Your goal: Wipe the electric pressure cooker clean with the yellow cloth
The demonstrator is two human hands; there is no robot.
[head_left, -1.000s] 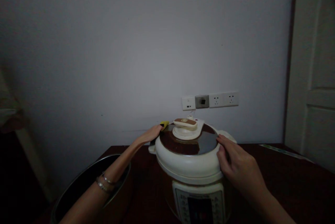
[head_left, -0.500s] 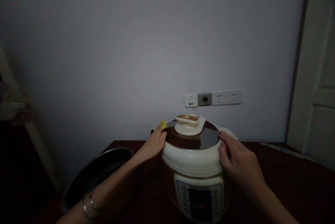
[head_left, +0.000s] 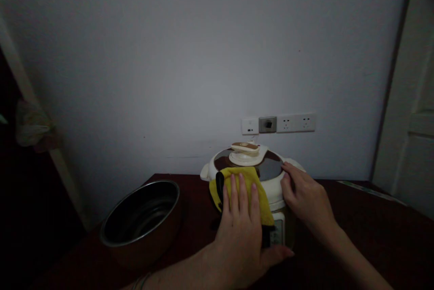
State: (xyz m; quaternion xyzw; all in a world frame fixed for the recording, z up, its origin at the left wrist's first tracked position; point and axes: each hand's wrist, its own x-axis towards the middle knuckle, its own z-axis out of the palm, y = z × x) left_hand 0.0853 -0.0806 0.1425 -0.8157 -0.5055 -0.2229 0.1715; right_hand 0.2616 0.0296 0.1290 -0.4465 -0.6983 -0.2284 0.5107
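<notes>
A cream electric pressure cooker (head_left: 271,170) with a dark brown lid top and a cream knob stands on a dark wooden table (head_left: 373,231). My left hand (head_left: 242,222) lies flat, fingers stretched, pressing a yellow cloth (head_left: 252,181) against the cooker's front and lid edge. My right hand (head_left: 305,197) rests on the lid's right rim, fingers curved against it. The cooker's control panel is mostly hidden behind my left hand and the cloth.
A metal inner pot (head_left: 142,217) stands on the table to the left of the cooker. A row of wall sockets (head_left: 280,124) sits on the white wall behind. A white door (head_left: 412,118) is at the right.
My left hand has swung from the lid's far left side round to the front, dragging the yellow cloth over the lid edge. My right hand has stayed on the right rim.
</notes>
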